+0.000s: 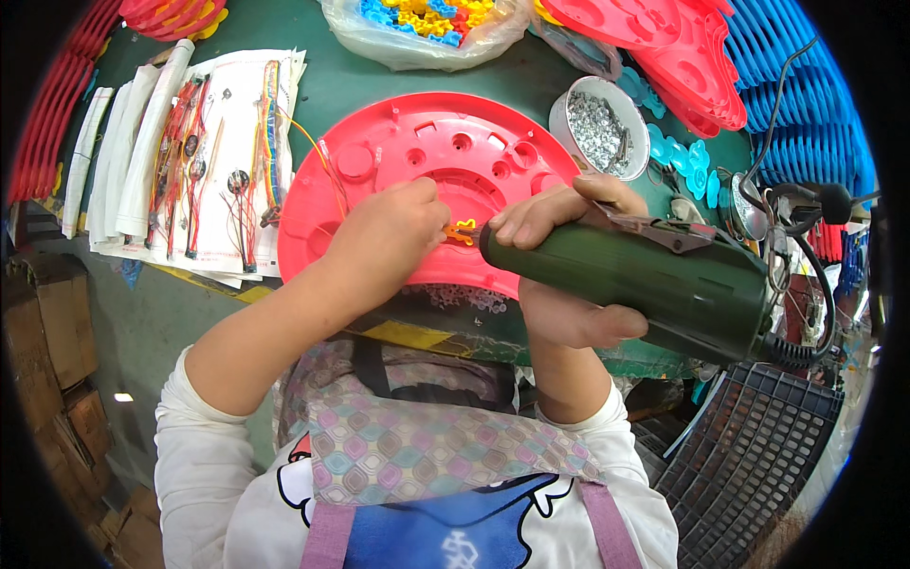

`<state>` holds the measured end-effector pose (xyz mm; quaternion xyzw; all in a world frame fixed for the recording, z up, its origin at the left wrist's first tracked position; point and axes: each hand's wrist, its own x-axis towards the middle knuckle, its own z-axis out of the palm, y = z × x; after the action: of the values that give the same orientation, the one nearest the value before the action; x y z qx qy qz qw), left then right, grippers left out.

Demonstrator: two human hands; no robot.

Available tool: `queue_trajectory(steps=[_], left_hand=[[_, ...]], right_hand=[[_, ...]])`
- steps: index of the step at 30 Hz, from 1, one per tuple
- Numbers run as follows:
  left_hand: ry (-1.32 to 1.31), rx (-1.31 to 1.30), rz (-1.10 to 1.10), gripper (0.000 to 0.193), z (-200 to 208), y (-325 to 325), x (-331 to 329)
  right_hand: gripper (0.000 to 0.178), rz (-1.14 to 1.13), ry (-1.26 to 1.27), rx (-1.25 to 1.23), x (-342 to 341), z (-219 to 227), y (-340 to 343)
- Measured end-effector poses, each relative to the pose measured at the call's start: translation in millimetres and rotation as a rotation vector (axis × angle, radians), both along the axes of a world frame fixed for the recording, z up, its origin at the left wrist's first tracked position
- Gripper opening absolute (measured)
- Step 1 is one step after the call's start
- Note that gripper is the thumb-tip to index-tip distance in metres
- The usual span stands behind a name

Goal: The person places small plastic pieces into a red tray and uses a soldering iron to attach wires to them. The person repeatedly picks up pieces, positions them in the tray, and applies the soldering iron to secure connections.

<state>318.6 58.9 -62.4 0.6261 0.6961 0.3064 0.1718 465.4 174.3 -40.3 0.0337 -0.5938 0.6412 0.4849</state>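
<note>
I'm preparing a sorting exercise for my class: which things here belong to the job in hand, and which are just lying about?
Likely part of the job:
- green cylindrical tool, in the right hand
- red plastic shell
- small orange-yellow piece, at the left hand

Apparently just lying about:
- cardboard boxes
- black plastic crate

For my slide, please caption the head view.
Two hands at a red plastic piece, the right holding a green tool.
</note>
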Motion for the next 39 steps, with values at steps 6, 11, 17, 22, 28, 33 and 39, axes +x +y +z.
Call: queue_trajectory(steps=[6, 11, 17, 22, 28, 33, 39], left_hand=[[0.023, -0.018, 0.002, 0.009, 0.3, 1.7, 1.1], [0.071, -0.031, -0.006, 0.009, 1.8, 2.5, 2.0], [0.102, 0.133, -0.014, 0.01, -8.8, -1.8, 2.0], [0.126, 0.275, 0.003, 0.011, 4.0, -10.7, 23.3], [-0.006, 0.292, -0.153, 0.016, 1.1, -27.8, 39.2], [-0.026, 0.264, -0.225, 0.02, 3.9, -31.1, 35.5], [-0.246, 0.227, -0.245, 0.024, 4.2, -12.0, 36.1]], right_hand=[[0.103, -0.037, -0.205, -0.008, -0.6, 0.7, -3.5], [0.107, 0.113, -0.13, 0.116, -4.3, -6.9, 10.7], [0.121, 0.197, 0.062, -0.135, 27.3, 22.2, -1.6], [0.117, 0.148, -0.181, -0.18, 77.5, -1.8, -22.0], [0.119, -0.017, -0.274, -0.225, 79.9, -16.7, -34.7], [0.119, 0.044, -0.032, -0.138, 73.6, 7.7, -18.3], [0.118, 0.052, 0.059, -0.126, 66.7, 31.2, -8.9]])
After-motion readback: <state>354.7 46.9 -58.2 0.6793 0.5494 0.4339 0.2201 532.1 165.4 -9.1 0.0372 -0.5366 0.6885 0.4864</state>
